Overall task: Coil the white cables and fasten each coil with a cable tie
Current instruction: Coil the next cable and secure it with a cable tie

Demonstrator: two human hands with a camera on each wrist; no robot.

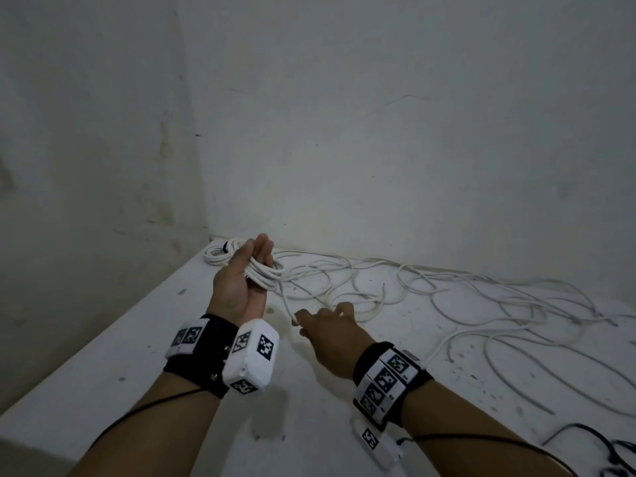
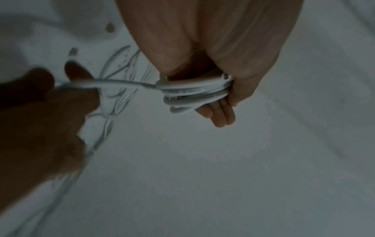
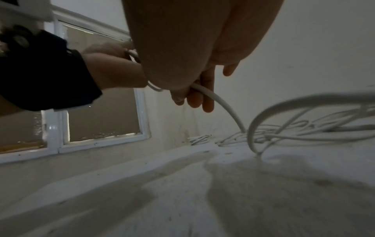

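Note:
My left hand (image 1: 253,266) is raised palm-up over the white table (image 1: 144,339), its fingers curled round a small coil of white cable (image 1: 263,275); the left wrist view shows the coil's loops (image 2: 194,94) lying across the fingers. One strand (image 1: 286,301) runs from the coil down to my right hand (image 1: 323,321), which pinches it just above the table. In the right wrist view the cable (image 3: 219,102) leaves the right hand's fingers (image 3: 196,97) and drops to the loose white cables (image 1: 447,294) sprawled over the table.
A finished white coil with a black tie (image 1: 223,251) lies in the far corner behind my left hand. Walls close the table at the back and left. A black cord (image 1: 592,442) lies at the near right. A window (image 3: 97,112) shows in the right wrist view.

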